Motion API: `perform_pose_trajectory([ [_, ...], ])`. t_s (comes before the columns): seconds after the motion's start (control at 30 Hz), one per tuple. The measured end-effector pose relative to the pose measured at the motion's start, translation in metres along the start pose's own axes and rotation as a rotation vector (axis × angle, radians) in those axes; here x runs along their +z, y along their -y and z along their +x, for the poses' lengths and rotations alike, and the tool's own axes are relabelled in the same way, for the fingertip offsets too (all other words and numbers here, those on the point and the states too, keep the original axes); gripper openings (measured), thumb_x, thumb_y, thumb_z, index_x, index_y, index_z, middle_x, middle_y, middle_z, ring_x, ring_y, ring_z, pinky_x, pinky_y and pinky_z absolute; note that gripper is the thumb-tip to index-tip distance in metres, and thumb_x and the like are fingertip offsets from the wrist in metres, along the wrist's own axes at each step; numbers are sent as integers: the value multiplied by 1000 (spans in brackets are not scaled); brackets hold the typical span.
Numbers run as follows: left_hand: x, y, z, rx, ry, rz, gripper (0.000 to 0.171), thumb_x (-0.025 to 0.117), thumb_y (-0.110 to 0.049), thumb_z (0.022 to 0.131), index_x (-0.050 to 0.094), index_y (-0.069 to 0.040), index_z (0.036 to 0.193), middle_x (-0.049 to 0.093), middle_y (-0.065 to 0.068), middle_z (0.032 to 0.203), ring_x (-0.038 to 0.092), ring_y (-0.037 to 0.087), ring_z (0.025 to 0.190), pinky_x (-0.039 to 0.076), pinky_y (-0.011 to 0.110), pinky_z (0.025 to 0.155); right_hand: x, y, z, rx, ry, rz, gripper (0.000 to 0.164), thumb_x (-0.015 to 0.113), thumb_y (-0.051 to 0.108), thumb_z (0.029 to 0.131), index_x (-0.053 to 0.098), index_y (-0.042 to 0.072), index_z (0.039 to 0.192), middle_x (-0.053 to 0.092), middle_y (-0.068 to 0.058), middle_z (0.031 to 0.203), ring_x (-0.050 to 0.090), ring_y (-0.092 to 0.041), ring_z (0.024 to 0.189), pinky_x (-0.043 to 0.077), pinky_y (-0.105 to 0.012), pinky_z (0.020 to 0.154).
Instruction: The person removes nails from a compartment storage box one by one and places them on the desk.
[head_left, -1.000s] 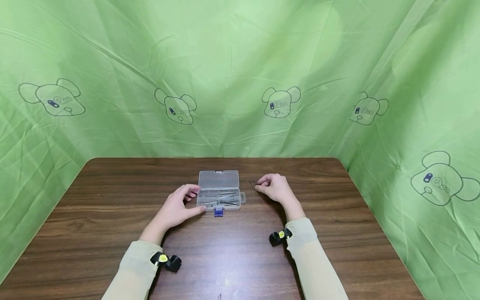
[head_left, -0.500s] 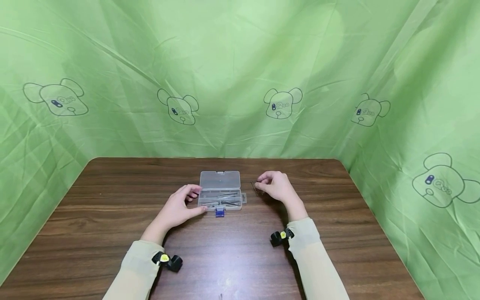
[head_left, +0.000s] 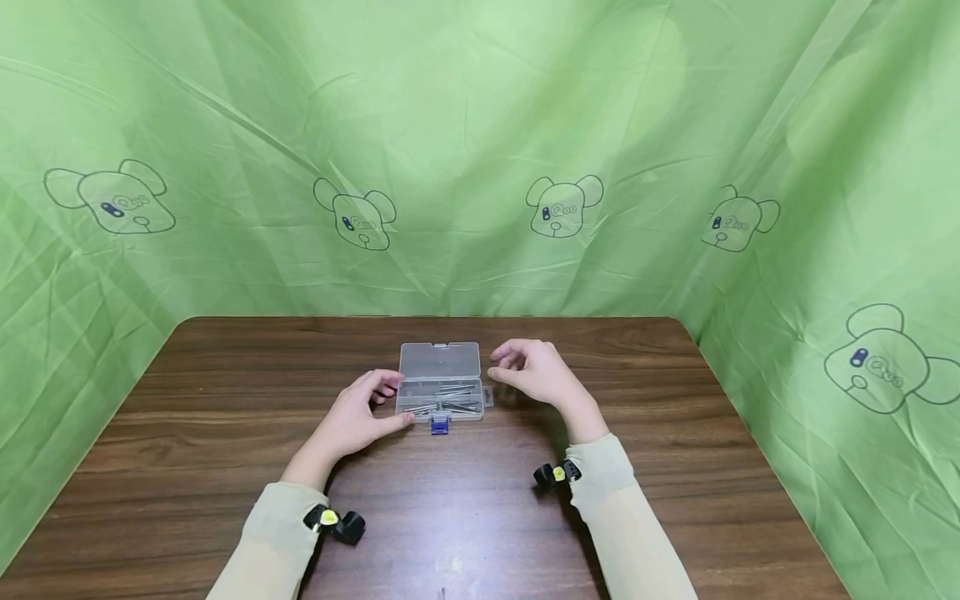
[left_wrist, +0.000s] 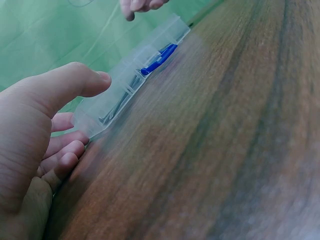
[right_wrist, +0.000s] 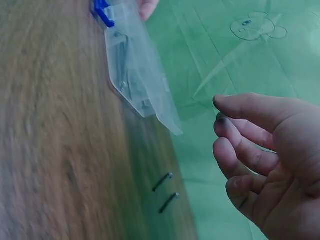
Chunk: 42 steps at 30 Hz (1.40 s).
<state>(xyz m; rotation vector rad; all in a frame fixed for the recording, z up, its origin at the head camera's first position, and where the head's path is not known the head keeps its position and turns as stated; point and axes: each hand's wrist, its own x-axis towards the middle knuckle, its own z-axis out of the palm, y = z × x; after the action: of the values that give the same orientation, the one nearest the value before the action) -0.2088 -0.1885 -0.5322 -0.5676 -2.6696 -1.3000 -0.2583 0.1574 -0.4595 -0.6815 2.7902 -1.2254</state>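
A small clear plastic box (head_left: 439,362) with a blue latch (head_left: 439,426) stands with its lid raised. Inside it, several long metal screws (head_left: 460,407) lie in divided compartments. My left hand (head_left: 354,415) holds the box's left end, thumb at the front edge, fingers curled by the left side. Beside the box's right end, my right hand (head_left: 542,373) is raised with thumb and index tips almost together. A dark end of what looks like a screw (right_wrist: 222,120) shows between them; the rest is hidden. Two screws (right_wrist: 169,202) lie on the table below that hand.
The wood-grain table (head_left: 660,517) reaches back to a green cloth (head_left: 465,275) that hangs behind and at both sides. A hanging tab (head_left: 488,395) sticks out from the box's right end. Both sleeves carry a black wrist camera (head_left: 348,527).
My right hand has lifted off the table and moved left towards the box, away from where it was pinching at the screws. The left hand and the box stay in place.
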Motion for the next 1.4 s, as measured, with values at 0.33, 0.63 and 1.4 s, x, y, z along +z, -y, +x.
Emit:
perform_pose_trajectory([
  [0.33, 1, 1, 1, 9, -2, -5, 64, 99, -28, 81, 68, -9, 135, 71, 4, 122, 67, 19, 107, 57, 40, 94, 22, 4, 6, -90, 30, 23, 19, 85, 18, 96, 81, 7, 110, 75, 5, 91, 68, -10, 84, 58, -29, 77],
  [0.63, -1, 1, 2, -3, -1, -3, 64, 99, -28, 81, 69, -10, 134, 70, 3, 119, 66, 19, 105, 57, 40, 93, 38, 13, 14, -156, 79, -21, 17, 81, 13, 98, 80, 6, 114, 79, -1, 103, 74, -17, 97, 61, -39, 91],
  [1.4, 2, 1, 0, 9, -8, -5, 63, 98, -27, 82, 68, -10, 135, 70, 2, 121, 66, 19, 106, 57, 38, 92, 60, 17, 28, -166, 103, -116, 17, 90, 14, 91, 86, 13, 108, 78, 1, 107, 72, -16, 101, 59, -32, 92],
])
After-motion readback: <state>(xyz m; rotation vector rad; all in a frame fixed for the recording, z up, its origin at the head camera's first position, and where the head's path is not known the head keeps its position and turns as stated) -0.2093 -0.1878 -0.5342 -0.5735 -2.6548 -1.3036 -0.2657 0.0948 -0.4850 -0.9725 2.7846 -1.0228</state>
